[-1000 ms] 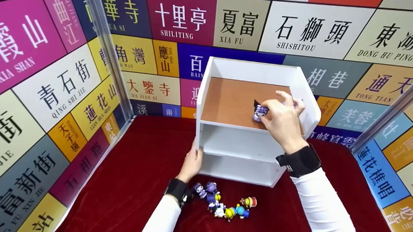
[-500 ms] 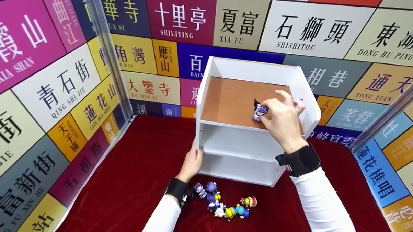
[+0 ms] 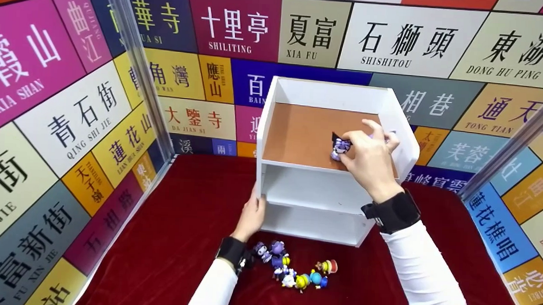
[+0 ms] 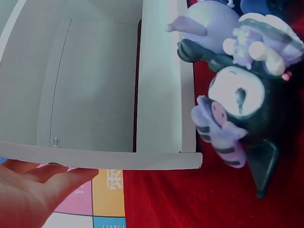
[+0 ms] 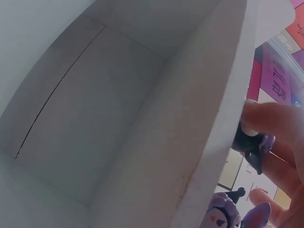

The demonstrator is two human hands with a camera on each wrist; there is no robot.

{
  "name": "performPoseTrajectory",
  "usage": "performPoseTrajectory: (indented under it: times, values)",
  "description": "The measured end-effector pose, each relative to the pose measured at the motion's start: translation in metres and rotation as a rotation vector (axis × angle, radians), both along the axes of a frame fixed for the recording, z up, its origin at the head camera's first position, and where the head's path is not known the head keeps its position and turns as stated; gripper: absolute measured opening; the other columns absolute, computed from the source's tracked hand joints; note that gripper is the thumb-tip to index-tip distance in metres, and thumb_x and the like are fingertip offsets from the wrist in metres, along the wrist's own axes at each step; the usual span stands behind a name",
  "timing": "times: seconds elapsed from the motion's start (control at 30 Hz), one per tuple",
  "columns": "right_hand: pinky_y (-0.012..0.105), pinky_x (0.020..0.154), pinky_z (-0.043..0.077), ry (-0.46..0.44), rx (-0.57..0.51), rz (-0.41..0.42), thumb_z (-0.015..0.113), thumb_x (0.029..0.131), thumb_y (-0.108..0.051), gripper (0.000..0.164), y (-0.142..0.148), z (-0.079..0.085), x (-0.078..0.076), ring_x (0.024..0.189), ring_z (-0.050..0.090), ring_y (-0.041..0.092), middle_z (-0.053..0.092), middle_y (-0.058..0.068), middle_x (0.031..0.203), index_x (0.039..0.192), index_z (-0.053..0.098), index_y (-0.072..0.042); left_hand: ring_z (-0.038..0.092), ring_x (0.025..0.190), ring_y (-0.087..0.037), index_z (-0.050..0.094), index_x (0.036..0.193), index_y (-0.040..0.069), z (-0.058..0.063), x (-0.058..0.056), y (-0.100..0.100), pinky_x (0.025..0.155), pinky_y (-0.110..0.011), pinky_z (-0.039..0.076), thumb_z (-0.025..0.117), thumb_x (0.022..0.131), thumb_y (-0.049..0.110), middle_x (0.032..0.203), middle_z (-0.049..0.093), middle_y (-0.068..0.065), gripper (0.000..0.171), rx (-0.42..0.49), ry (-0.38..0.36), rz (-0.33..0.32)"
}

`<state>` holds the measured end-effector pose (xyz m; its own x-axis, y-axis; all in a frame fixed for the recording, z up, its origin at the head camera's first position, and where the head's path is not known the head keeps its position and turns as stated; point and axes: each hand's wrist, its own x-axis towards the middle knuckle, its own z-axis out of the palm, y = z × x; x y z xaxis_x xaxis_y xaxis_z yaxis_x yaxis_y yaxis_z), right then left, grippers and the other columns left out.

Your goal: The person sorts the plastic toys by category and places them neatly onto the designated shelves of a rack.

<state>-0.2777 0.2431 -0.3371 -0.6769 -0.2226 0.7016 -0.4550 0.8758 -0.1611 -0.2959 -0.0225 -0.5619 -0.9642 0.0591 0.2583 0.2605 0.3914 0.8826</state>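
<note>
A white shelf unit with a brown top board stands at the back of the table. At the front of that top board, my right hand pinches a small purple and black figurine between thumb and fingers. Another purple figurine stands by the other fingers in the right wrist view, mostly behind the hand in the head view. My left hand rests against the outer left side of the unit, its extended fingers along the panel in the left wrist view.
Several small figurines in purple, yellow, blue and white lie in a curved group before the unit. One large black and purple figurine shows close up beside the unit's base. Red cloth covers the table; printed walls enclose it.
</note>
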Motion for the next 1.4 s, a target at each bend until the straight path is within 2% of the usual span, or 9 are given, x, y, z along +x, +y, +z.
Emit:
performPoseTrajectory:
  times: [0.2,0.43,0.6,0.7,0.77,0.93,1.03,1.2,1.4]
  values:
    - [0.066,0.098,0.011,0.018,0.002,0.020,0.087,0.073,-0.006,0.045,-0.001,0.001,0.005,0.142,0.037,0.038,0.071,0.012,0.123,0.113,0.068,-0.006,0.052,0.133,-0.041,0.020,0.162,0.015,-0.002,-0.001,0.000,0.110,-0.053,0.044,0.037,0.108,0.022,0.155,0.041,-0.023,0.057,-0.012,0.006,0.011]
    - [0.069,0.103,0.013,0.139,-0.062,0.078,0.085,0.071,-0.012,0.048,-0.006,-0.004,0.022,0.141,0.033,0.040,0.057,0.016,0.141,0.116,0.068,-0.007,0.052,0.133,-0.042,0.018,0.162,0.016,-0.001,-0.003,0.000,0.110,-0.054,0.044,0.037,0.108,0.024,0.156,0.040,-0.023,0.057,-0.009,0.004,0.002]
    - [0.055,0.111,0.019,0.244,-0.104,0.311,0.078,0.073,-0.009,0.038,-0.015,-0.019,0.037,0.126,0.044,0.040,0.058,0.023,0.131,0.108,0.066,-0.003,0.052,0.133,-0.043,0.019,0.162,0.014,0.001,-0.004,0.000,0.112,-0.053,0.042,0.036,0.108,0.023,0.156,0.039,-0.023,0.057,-0.004,0.024,-0.001]
    - [0.036,0.112,0.031,0.282,-0.103,0.492,0.074,0.074,-0.006,0.030,-0.021,-0.032,0.042,0.111,0.053,0.036,0.061,0.022,0.116,0.103,0.067,-0.001,0.052,0.133,-0.042,0.021,0.161,0.013,0.000,-0.003,0.000,0.112,-0.051,0.042,0.037,0.108,0.022,0.155,0.041,-0.023,0.056,-0.010,0.030,0.008]
    - [0.028,0.105,0.042,0.283,-0.101,0.580,0.072,0.075,-0.003,0.025,-0.026,-0.043,0.043,0.101,0.057,0.032,0.064,0.019,0.106,0.100,0.068,0.000,0.053,0.132,-0.041,0.022,0.161,0.013,-0.001,-0.003,0.000,0.112,-0.051,0.043,0.037,0.108,0.022,0.155,0.041,-0.023,0.056,-0.012,0.023,0.011]
    - [0.022,0.078,0.053,0.152,-0.073,0.708,0.071,0.078,0.000,0.020,-0.035,-0.085,0.043,0.080,0.061,0.017,0.067,0.006,0.086,0.098,0.069,-0.002,0.053,0.132,-0.041,0.022,0.161,0.013,-0.002,-0.001,0.000,0.112,-0.051,0.043,0.038,0.108,0.022,0.155,0.042,-0.023,0.057,-0.010,0.016,0.015]
    - [0.022,0.073,0.054,0.027,-0.054,0.745,0.074,0.079,0.001,0.025,-0.040,-0.117,0.042,0.078,0.061,0.014,0.067,0.003,0.084,0.103,0.069,-0.005,0.055,0.130,-0.041,0.023,0.161,0.013,-0.002,-0.001,0.000,0.110,-0.052,0.045,0.039,0.107,0.022,0.151,0.046,-0.025,0.056,-0.009,0.020,0.022]
    - [0.031,0.081,0.058,-0.174,-0.041,0.689,0.077,0.081,-0.001,0.038,-0.048,-0.164,0.042,0.088,0.066,0.016,0.070,0.002,0.095,0.117,0.067,-0.007,0.058,0.126,-0.042,0.024,0.160,0.013,-0.002,0.000,-0.001,0.105,-0.054,0.048,0.040,0.108,0.022,0.145,0.052,-0.027,0.055,-0.012,0.023,0.026]
    - [0.048,0.106,0.049,-0.508,0.066,0.545,0.068,0.092,-0.013,0.047,-0.056,-0.203,0.046,0.122,0.062,0.029,0.065,0.011,0.132,0.138,0.057,-0.005,0.055,0.130,-0.043,0.021,0.161,0.015,0.001,0.001,-0.001,0.108,-0.056,0.045,0.037,0.108,0.024,0.150,0.047,-0.026,0.056,0.000,0.002,0.003]
